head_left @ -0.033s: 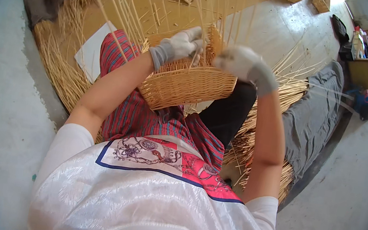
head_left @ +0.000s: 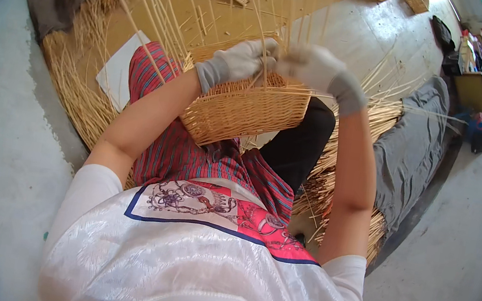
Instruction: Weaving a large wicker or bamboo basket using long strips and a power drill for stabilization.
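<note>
Though adjacent, hands (head_left: pixel 235 64) near basket rim (head_left: pixel 243 96)

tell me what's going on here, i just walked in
A person in light gloves is handling a partly woven wicker basket over their lap, with long stakes rising from it. The left hand and right hand are close together above the basket; the right is blurred, so its grip is unclear. Bundles of cane lie on both sides, the right-hand one partly under grey cloth.
</note>
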{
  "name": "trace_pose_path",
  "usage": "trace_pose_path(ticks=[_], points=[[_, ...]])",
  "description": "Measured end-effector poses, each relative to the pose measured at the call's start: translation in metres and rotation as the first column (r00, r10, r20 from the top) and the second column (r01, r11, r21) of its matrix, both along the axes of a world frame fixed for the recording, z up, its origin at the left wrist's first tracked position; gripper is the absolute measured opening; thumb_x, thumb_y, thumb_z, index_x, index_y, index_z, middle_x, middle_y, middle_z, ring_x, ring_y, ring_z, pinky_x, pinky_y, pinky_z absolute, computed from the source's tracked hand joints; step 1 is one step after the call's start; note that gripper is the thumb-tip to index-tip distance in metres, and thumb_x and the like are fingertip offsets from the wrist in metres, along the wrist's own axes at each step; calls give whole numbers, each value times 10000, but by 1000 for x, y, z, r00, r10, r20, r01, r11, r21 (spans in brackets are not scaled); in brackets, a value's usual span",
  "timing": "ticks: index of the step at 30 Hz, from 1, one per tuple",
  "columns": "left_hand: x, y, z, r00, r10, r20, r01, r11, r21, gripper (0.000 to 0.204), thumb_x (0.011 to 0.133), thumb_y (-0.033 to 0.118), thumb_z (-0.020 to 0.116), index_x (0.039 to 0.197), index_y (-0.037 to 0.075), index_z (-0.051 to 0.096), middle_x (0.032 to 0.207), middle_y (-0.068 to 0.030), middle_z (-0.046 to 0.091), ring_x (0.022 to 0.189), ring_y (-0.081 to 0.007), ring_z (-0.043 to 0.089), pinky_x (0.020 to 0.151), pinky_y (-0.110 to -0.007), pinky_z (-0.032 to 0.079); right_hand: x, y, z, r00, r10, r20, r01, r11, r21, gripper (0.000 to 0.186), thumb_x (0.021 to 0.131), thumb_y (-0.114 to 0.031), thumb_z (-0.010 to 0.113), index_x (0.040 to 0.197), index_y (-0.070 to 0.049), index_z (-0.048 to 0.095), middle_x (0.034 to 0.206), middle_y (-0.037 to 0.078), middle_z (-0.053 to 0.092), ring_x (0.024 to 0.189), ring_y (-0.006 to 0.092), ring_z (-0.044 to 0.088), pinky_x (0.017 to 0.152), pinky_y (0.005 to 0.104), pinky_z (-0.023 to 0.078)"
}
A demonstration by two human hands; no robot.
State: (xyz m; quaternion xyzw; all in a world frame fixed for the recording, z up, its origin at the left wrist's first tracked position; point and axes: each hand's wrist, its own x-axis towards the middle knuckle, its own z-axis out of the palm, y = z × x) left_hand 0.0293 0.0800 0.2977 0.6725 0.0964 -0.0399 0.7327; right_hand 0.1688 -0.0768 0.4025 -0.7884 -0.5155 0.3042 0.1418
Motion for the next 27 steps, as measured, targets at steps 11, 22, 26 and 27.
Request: trace_pose_path(ticks=[11, 22, 26, 27], points=[[47, -4, -12, 840, -400, -366, 482, 861, 164, 362, 900, 333, 758, 1108, 39, 729, 1030, -115, 746, 859, -188, 711, 766, -336, 599, -59, -121, -36, 441, -783, -438, 864, 503, -30, 315, 985, -183, 666, 1231, 13, 644, 974, 110, 727, 895, 140, 691, 771, 277, 555], [39, -10, -25, 871, -483, 93, 490, 869, -70, 367, 918, 106, 709, 1272, 24, 658, 1167, -57, 709, 1092, -149, 627, 1001, -326, 487, -14, -108, -62, 481, -464, -744, 876, 300, 379, 164, 1013, -62, 586, 1154, -31, 510, 1084, 137, 699, 944, 197, 692, 807, 290, 558], [36, -12, -19, 861, -503, 78, 508, 858, -78, 392, 912, 197, 751, 1273, 60, 682, 1176, -57, 725, 1099, -156, 643, 1001, -329, 490, -14, -98, -53, 753, -344, -562, 658, 421, 624, 189, 1030, -85, 557, 1204, -55, 491, 1105, 144, 701, 955, 250, 703, 769, 373, 579], [36, -12, -17, 868, -495, 47, 497, 866, -60, 372, 907, 142, 737, 1264, 48, 687, 1152, -57, 728, 1074, -147, 647, 984, -322, 500, -15, -98, -49, 827, -464, -318, 545, 523, 655, 256, 1020, -106, 578, 1260, -65, 500, 1133, 125, 710, 958, 218, 705, 757, 383, 570]])
